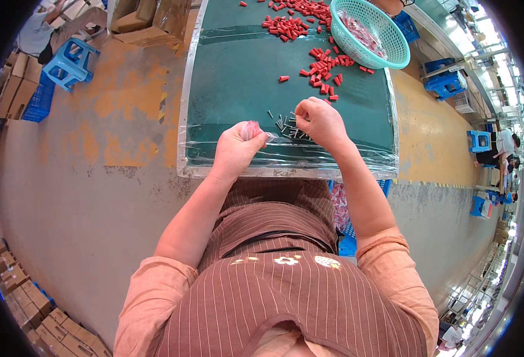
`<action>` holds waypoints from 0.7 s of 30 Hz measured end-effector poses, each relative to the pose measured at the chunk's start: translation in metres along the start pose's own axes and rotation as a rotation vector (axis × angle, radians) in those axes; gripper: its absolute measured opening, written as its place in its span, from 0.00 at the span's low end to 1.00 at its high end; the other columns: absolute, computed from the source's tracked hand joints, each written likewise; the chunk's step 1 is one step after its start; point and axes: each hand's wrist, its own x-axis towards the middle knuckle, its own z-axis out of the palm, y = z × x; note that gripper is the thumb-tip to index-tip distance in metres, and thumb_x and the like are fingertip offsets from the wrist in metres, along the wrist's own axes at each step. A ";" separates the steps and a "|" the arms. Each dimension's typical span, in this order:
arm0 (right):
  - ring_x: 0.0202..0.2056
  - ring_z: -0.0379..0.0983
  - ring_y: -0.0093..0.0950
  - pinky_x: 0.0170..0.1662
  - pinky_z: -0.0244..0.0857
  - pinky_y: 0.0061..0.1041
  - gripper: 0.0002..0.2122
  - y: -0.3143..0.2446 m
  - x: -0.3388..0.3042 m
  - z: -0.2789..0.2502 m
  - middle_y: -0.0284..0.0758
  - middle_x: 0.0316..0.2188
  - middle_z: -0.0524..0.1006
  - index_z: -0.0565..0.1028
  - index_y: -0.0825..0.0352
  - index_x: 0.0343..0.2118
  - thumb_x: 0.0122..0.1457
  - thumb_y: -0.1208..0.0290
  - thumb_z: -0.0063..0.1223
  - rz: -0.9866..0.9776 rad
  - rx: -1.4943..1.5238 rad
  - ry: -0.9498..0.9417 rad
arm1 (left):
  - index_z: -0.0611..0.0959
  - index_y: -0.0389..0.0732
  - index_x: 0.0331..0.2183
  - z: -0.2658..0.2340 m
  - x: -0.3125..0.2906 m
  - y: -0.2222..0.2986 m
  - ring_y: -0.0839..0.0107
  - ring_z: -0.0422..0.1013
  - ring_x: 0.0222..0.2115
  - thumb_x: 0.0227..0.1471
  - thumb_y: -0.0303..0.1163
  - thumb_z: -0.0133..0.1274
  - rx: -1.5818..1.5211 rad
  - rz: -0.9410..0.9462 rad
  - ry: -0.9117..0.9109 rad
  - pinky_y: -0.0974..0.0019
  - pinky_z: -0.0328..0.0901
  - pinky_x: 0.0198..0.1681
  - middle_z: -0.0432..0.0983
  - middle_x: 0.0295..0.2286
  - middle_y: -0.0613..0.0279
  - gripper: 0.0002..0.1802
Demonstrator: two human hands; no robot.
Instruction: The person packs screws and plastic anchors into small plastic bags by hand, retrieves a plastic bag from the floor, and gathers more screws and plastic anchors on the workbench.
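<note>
Over part-hidden screws (293,132), whether the right hand (324,123) grips anything cannot be told; the left hand (234,147) clamps a half-covered bag (252,129).

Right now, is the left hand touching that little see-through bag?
Touching. The head view shows it: the left hand grips the see-through bag between thumb and fingers, with plastic poking out past them.
</note>
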 end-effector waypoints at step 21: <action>0.39 0.69 0.24 0.44 0.62 0.23 0.04 -0.039 -0.019 0.001 0.35 0.36 0.74 0.73 0.70 0.27 0.46 0.80 0.55 -0.256 0.736 0.036 | 0.77 0.42 0.25 0.015 0.005 0.014 0.87 0.60 0.16 0.47 0.32 0.58 0.054 0.017 -0.009 0.79 0.54 0.17 0.71 0.19 0.75 0.07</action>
